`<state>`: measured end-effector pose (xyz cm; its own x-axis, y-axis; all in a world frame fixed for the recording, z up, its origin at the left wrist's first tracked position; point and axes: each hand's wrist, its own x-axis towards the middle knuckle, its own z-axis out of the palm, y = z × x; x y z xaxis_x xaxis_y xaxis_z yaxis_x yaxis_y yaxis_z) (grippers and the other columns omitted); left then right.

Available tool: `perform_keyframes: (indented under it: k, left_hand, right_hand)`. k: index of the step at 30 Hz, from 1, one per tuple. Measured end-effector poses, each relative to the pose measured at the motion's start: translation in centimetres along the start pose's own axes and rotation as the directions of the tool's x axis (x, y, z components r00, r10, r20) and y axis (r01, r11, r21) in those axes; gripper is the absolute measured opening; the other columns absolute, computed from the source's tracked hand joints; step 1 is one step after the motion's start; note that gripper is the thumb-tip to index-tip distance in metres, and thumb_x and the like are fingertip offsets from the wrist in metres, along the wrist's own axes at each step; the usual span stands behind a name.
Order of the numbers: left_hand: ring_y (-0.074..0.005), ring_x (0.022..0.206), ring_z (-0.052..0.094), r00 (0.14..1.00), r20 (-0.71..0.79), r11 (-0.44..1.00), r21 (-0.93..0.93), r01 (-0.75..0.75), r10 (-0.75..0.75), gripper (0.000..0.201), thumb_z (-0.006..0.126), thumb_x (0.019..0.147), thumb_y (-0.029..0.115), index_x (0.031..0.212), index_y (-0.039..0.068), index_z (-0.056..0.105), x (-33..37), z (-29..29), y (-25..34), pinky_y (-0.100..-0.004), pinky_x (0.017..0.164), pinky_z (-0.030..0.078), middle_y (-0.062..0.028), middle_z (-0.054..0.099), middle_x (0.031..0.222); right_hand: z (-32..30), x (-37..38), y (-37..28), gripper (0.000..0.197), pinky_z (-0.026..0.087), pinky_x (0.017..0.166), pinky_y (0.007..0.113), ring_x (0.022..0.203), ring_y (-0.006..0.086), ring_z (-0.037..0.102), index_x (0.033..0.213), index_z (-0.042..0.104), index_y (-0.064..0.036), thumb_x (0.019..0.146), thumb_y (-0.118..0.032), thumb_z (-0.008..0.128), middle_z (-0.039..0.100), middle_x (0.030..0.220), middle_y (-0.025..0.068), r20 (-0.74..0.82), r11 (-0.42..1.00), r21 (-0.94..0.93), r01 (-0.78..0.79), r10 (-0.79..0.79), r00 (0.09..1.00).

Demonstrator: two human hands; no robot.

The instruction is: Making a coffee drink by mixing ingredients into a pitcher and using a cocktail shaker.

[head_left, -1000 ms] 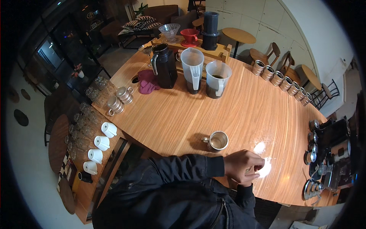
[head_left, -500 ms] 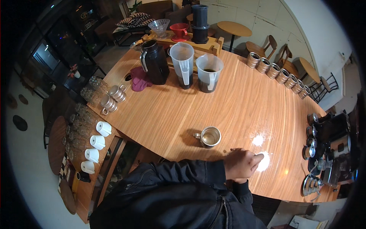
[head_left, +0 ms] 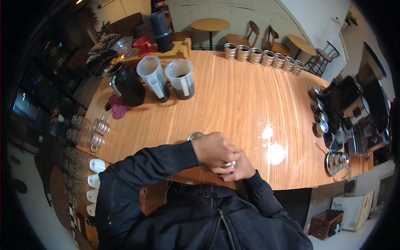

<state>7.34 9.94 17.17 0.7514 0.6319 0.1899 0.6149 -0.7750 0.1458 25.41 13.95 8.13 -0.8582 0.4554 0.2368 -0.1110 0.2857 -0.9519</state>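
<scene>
My left hand [head_left: 213,151] reaches across in front of my body, its fingers curled closed. Against it is my right hand [head_left: 241,167], also closed, its fingers bent in. Between the two shows a small shiny silvery piece [head_left: 228,164], mostly covered by fingers; I cannot tell its kind or which hand grips it. Just beyond my left hand stands a metal cup [head_left: 195,135], only its rim showing past the wrist. Both hands are over the near edge of the wooden table [head_left: 233,108].
At far left stand a black jug [head_left: 128,85] and plastic pitchers [head_left: 182,81] with dark liquid, by a purple cloth [head_left: 119,110]. Metal cups [head_left: 255,56] line the far edge. White cups [head_left: 97,165] stand left; a coffee machine [head_left: 354,108] is at right.
The view has swung to the right. My left hand has shifted nearer the metal cup, which it now partly hides. My right hand, mostly covered before, has come into sight with a silvery piece between the hands.
</scene>
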Motion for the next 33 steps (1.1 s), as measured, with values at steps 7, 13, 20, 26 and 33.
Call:
perform_keyframes:
  k: [7,13,20,26,33]
  left_hand:
    - [-0.0366,0.083,0.065,0.954,0.129,0.903,-0.310,0.298,-0.271,0.060,0.079,0.070,0.035,0.114,-0.001,0.058,-1.2,-2.8,4.1,-0.0427,0.073,0.053,-0.0160,0.066,0.092]
    - [-0.0368,0.089,0.064,0.917,0.135,0.813,-0.427,0.396,-0.375,0.061,0.078,0.072,0.031,0.119,-0.001,0.057,-1.2,-3.0,6.7,-0.0419,0.080,0.052,-0.0179,0.066,0.105]
    - [-0.0367,0.088,0.065,0.887,0.230,0.768,-0.445,0.461,-0.399,0.053,0.076,0.072,0.024,0.117,0.001,0.060,-1.4,-2.9,7.5,-0.0404,0.077,0.053,-0.0181,0.067,0.105]
    - [-0.0374,0.085,0.065,0.869,0.271,0.741,-0.455,0.494,-0.414,0.049,0.076,0.071,0.022,0.112,0.000,0.061,-1.6,-2.9,7.8,-0.0406,0.076,0.054,-0.0182,0.067,0.098]
    - [-0.0360,0.084,0.065,0.829,0.295,0.745,-0.366,0.558,-0.476,0.048,0.077,0.074,0.030,0.108,0.001,0.061,-1.8,-3.4,8.2,-0.0409,0.074,0.053,-0.0162,0.066,0.092]
  right_hand:
    - [0.3,-0.7,-2.2,0.050,0.053,0.076,0.034,0.082,0.0282,0.067,0.098,0.069,-0.0072,0.051,-0.018,0.082,0.068,0.090,0.0122,0.078,0.999,-0.039,0.027,-0.024,0.997]
    - [0.7,-1.4,-1.9,0.054,0.053,0.081,0.037,0.093,0.0329,0.066,0.100,0.069,-0.0080,0.049,-0.021,0.083,0.068,0.101,0.0128,0.182,0.993,-0.050,0.103,-0.092,0.979]
    - [1.0,-1.4,-2.1,0.058,0.053,0.081,0.038,0.094,0.0337,0.065,0.099,0.069,-0.0070,0.044,-0.020,0.083,0.068,0.103,0.0138,0.228,0.986,-0.047,0.163,-0.148,0.962]
    - [1.3,-1.4,-1.9,0.062,0.052,0.081,0.039,0.096,0.0337,0.065,0.101,0.069,-0.0059,0.042,-0.020,0.082,0.067,0.105,0.0141,0.233,0.984,-0.063,0.164,-0.146,0.962]
    - [0.6,-0.2,-1.8,0.058,0.052,0.075,0.037,0.087,0.0315,0.066,0.098,0.067,-0.0032,0.043,-0.015,0.081,0.068,0.097,0.0143,0.371,0.995,0.039,0.087,-0.096,0.924]
